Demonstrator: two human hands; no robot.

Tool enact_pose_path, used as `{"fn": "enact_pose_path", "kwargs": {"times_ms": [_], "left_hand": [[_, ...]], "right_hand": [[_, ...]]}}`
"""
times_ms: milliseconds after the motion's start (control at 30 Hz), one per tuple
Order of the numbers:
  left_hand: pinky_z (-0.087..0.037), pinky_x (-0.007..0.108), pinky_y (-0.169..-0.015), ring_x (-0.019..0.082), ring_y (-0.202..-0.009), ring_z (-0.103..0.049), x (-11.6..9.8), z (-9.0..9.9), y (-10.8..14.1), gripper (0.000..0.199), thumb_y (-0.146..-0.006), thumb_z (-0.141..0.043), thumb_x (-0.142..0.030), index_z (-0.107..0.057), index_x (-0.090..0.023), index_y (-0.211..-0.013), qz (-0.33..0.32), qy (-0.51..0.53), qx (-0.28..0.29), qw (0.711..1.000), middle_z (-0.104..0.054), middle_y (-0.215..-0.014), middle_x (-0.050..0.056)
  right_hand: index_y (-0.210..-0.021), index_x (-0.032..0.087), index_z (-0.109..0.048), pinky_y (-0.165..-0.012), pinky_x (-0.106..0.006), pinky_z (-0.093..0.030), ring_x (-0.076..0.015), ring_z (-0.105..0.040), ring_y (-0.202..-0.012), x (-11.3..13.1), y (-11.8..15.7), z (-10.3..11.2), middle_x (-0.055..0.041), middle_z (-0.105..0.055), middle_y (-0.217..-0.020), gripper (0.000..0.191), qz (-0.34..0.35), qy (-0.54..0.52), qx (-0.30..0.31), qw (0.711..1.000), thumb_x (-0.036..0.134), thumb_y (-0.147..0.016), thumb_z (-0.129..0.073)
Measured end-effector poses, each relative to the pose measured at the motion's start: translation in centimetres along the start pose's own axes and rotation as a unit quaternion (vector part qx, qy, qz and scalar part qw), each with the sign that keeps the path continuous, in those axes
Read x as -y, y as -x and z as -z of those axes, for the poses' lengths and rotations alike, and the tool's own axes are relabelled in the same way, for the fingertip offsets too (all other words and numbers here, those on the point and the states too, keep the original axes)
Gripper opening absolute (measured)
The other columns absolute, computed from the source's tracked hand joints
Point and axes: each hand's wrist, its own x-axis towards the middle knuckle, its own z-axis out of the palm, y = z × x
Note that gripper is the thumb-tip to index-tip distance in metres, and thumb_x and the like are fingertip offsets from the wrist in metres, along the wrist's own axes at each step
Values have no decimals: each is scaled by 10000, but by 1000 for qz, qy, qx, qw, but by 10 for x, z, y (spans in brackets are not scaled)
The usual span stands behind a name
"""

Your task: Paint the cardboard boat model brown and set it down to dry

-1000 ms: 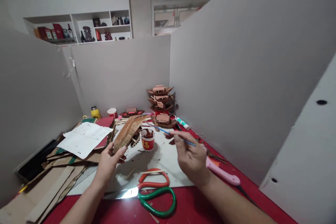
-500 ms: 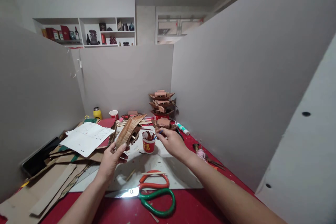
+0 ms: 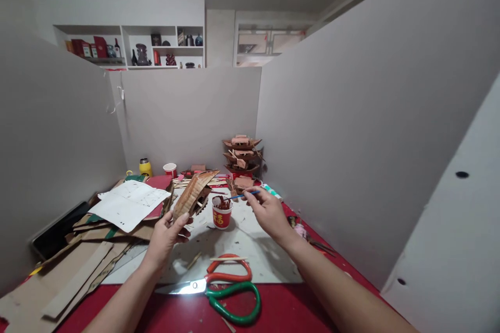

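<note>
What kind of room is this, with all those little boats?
It looks like a craft corner, maybe a small workshop: brown model boats are stacked at the back, big scissors with red and green handles lie in front, and a red paper cup has brown stains inside.

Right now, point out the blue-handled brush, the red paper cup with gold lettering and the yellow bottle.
Blue-handled brush (image 3: 250, 194): head view, on the handle.
Red paper cup with gold lettering (image 3: 224, 218): head view, on its front.
Yellow bottle (image 3: 145, 168): head view, on its body.

Yellow bottle (image 3: 145, 168) near rear partition (image 3: 187, 114); beyond, white shelves (image 3: 164, 47) hold red box (image 3: 100, 47), dark ornament (image 3: 141, 55).
</note>
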Motion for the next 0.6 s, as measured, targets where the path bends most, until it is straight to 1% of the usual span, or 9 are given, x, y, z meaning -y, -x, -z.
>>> {"fn": "enact_pose_path", "kwargs": {"times_ms": [100,200,333,467,600], "left_hand": [[-517,263,-555,134,-598,-616,1,-1,0,608,-644,-799,-575,-643,-121,-1016,5,-7,-7,1000,-723,-882,92],[-510,258,-550,133,-598,-615,1,-2,-1,625,-633,-800,-583,-640,-123,-1024,12,-18,-16,1000,-725,-877,89],[-504,256,-552,128,-590,-605,2,-4,-1,624,-637,-794,-584,-634,-128,-1033,5,-36,-24,999,-722,-871,79],[-500,256,-563,130,-600,-605,2,-3,-1,628,-653,-779,-590,-635,-130,-1056,-3,-59,-20,998,-723,-889,85],[-505,267,-571,139,-606,-606,3,-2,-2,624,-650,-775,-597,-635,-131,-1040,-2,-69,-16,997,-719,-883,86]], "right_hand": [[-960,170,-644,-566,-290,-496,-217,-672,-685,0,6,5,-104,-749,-807,364,-5,-14,-23,1000,495,-914,-486],[-959,170,-639,-555,-283,-496,-211,-671,-669,0,8,6,-97,-747,-793,355,-5,-19,-20,1000,486,-922,-483],[-876,197,-658,-618,-289,-501,-210,-682,-702,-1,4,0,-77,-748,-787,267,8,-2,27,1000,406,-913,-496],[-812,217,-679,-663,-295,-475,-213,-679,-717,-1,-3,-13,-60,-749,-779,203,19,28,77,996,324,-886,-524],[-741,219,-676,-652,-280,-457,-207,-673,-697,-4,-9,-26,-43,-742,-732,167,24,40,114,992,252,-846,-550]]}}
